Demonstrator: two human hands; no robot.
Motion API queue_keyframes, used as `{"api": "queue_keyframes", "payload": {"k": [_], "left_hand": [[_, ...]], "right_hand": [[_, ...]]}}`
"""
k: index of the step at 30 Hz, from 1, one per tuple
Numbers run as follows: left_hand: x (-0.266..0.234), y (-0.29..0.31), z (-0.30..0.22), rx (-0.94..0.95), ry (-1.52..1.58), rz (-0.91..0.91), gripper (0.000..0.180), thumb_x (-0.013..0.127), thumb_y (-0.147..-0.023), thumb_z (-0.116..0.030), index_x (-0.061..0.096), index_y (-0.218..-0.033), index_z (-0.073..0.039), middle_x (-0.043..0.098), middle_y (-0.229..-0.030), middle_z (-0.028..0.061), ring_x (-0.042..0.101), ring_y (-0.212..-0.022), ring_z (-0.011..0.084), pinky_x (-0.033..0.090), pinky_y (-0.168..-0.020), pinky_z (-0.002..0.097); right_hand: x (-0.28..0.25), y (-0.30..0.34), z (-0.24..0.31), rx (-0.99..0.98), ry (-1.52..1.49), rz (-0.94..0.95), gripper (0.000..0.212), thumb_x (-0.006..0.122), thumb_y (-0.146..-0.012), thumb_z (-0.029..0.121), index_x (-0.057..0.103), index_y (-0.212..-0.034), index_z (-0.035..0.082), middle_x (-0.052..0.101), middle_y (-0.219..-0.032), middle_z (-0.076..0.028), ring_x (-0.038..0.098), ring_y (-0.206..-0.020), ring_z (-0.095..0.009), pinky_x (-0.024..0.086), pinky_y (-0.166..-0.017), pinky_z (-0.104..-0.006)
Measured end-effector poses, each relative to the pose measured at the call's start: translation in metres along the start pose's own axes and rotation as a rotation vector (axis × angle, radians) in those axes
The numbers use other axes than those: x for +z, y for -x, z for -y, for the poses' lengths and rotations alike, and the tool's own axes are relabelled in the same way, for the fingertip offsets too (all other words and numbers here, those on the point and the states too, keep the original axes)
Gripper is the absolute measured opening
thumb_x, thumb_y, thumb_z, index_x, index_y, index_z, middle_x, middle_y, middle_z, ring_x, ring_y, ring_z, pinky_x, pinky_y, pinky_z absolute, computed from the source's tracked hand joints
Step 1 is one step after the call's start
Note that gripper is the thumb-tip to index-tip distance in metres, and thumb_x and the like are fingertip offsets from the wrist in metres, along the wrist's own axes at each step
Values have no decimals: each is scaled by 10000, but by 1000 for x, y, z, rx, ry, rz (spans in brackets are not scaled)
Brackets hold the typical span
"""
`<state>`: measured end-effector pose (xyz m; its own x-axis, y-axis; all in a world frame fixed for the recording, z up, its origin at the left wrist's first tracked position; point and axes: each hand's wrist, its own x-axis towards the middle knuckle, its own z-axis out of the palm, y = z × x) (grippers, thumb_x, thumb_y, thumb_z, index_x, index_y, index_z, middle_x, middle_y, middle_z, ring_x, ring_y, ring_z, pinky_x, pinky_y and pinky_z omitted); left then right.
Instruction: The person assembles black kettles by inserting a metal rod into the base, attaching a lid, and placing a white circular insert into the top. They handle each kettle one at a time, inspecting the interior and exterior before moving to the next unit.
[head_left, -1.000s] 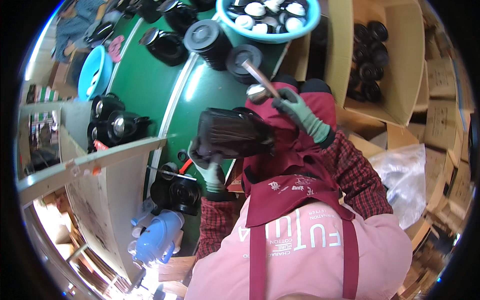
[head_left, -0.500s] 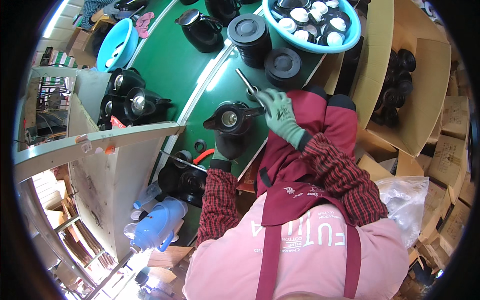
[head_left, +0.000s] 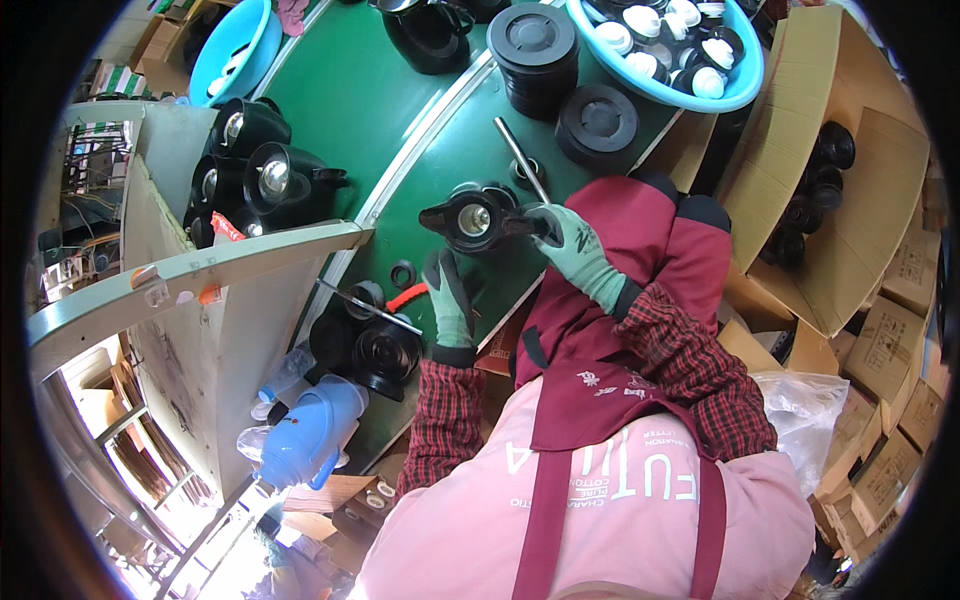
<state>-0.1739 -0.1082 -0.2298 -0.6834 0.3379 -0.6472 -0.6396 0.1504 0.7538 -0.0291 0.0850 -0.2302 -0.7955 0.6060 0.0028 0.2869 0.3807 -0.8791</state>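
Note:
A black insulated jug [head_left: 474,222] with a silvery inside stands on the green worktop, its spout to the left and its handle toward my right hand [head_left: 580,252]. That gloved hand is closed at the handle's end, and a metal rod [head_left: 521,158] rises from its fingers toward the upper left. How far the fingers wrap the handle is hidden. My left hand [head_left: 449,305], also gloved, lies just below the jug with fingers stretched, holding nothing. Beside its fingertips are a red curved strip [head_left: 407,297] and a small black ring [head_left: 403,273].
Stacked black discs [head_left: 533,60] stand beyond the jug, near a blue basin [head_left: 753,85] of white-topped caps. More black jugs [head_left: 283,180] sit at the left behind a metal frame bar [head_left: 200,268]. An open carton [head_left: 790,150] with black parts is on the right.
My left hand has come away from the jug's body and moved down, its fingers now extended. My right hand stays by the handle with the rod. The whole view has shifted slightly.

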Motion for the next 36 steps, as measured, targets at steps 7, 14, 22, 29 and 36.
{"api": "queue_keyframes", "payload": {"k": [7, 14, 22, 29, 36], "left_hand": [[22, 37, -40, 807, -499, -40, 740, 794, -972, -190, 428, -1608, -98, 454, -1572, 201, 496, -1420, 346, 450, -1138, 463], [33, 25, -71, 1108, -1324, -7, 699, 916, -775, -405, 684, -1417, -253, 312, -1716, 257, 289, -1549, 526, 270, -1233, 630], [31, 12, -72, 1209, -1302, 64, 633, 962, -714, -262, 714, -1295, -221, 395, -1688, 153, 333, -1528, 478, 336, -1221, 608], [41, 13, -67, 1113, -1081, 94, 701, 963, -712, -207, 671, -1347, -166, 425, -1656, 209, 439, -1482, 454, 378, -1216, 547], [48, 52, -87, 1204, -978, -68, 779, 914, -786, -66, 568, -1484, -57, 429, -1637, 215, 490, -1459, 391, 418, -1216, 490]], "right_hand": [[-18, -2, 6, -66, 133, 43, 479, 733, -893, 158, 641, -1361, 113, 662, -1308, -149, 631, -1174, -375, 525, -1027, -462], [-135, -26, -42, -57, 43, -236, 400, 713, -959, 114, 684, -1355, 70, 695, -1276, -142, 680, -1147, -316, 542, -1000, -400], [-296, -161, -125, 485, 1010, -289, 864, 756, -876, 588, 497, -1583, 166, 604, -1484, -243, 583, -1352, -453, 458, -1131, -549], [-321, -213, -217, 647, 1205, -37, 659, 649, -936, 449, 546, -1565, 279, 629, -1515, -188, 698, -1262, -397, 529, -1042, -584], [-278, -148, -58, 110, 608, -456, 850, 884, -837, 355, 492, -1563, 150, 636, -1439, -198, 642, -1331, -334, 504, -1104, -510]]}}
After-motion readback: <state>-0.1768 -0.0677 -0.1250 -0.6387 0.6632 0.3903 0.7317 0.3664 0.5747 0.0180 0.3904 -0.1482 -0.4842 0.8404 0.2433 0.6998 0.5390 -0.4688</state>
